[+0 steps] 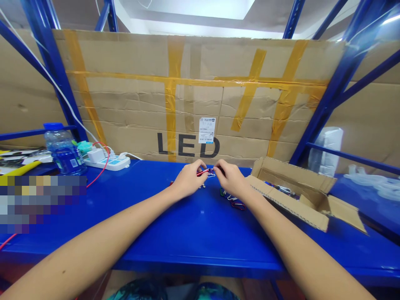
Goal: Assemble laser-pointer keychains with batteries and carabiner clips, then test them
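My left hand (189, 180) is closed in a pinch on a red carabiner (203, 172) just above the blue table. Facing it, my right hand (230, 177) has its fingertips pressed together at a small dark piece by the carabiner's right end; the fingers partly hide what that piece is. A silver metal loop (211, 175) shows between the two hands. Beneath my right wrist lie a green carabiner (222, 191), a silver one (231, 198) and a dark red one (238, 206). Small metal bits (202, 186) rest by the left fingertips.
An open cardboard box (290, 210) with metal and blue items inside stands at the right. On the left are a blue-capped bottle (64, 150), a white power strip (114, 163) and a red cable (99, 173). A large cardboard sheet (140, 112) closes off the back between blue posts.
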`<state>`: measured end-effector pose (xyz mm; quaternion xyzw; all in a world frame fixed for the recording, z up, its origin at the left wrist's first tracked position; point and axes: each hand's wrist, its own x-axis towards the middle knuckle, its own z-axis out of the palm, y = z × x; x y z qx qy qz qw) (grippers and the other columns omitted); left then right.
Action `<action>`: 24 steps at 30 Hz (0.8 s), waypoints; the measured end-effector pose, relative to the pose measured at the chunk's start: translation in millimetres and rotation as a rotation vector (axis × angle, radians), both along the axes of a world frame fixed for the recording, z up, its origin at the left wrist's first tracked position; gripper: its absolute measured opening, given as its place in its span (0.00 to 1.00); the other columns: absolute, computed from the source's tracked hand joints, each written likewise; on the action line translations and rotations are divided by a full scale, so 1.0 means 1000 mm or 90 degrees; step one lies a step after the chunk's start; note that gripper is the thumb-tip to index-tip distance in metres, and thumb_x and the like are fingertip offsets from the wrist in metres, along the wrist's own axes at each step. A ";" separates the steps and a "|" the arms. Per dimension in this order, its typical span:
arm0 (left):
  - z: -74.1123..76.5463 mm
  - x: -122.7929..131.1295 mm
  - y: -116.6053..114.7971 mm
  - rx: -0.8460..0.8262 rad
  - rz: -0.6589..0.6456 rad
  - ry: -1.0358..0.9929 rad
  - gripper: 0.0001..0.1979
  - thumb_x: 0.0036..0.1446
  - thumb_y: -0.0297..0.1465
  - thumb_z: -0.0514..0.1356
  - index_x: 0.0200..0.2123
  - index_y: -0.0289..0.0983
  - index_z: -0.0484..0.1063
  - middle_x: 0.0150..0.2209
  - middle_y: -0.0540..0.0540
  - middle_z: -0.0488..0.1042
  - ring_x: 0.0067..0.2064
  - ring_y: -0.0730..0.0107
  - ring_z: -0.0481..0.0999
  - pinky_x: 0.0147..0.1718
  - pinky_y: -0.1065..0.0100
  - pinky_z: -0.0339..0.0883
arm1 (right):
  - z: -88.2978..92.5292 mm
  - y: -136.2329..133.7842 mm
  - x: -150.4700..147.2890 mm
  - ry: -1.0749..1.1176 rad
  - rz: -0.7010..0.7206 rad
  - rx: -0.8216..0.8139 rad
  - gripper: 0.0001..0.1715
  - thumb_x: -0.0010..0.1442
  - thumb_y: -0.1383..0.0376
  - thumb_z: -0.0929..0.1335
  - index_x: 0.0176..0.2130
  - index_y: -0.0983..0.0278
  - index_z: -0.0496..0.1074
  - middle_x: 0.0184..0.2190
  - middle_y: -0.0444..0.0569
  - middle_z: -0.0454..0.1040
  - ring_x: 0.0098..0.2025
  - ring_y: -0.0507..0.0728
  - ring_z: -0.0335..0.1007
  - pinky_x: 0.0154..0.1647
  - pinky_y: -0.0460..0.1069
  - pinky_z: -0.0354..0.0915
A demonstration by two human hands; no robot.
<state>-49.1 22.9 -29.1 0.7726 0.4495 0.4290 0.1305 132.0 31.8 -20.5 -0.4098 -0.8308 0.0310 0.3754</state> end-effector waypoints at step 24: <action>0.006 -0.005 0.004 -0.080 -0.221 -0.182 0.08 0.49 0.22 0.57 0.32 0.35 0.75 0.31 0.46 0.79 0.35 0.65 0.77 0.39 0.62 0.70 | 0.003 0.004 0.008 0.285 0.309 -0.614 0.19 0.56 0.53 0.70 0.28 0.66 0.67 0.21 0.44 0.70 0.19 0.51 0.67 0.21 0.46 0.61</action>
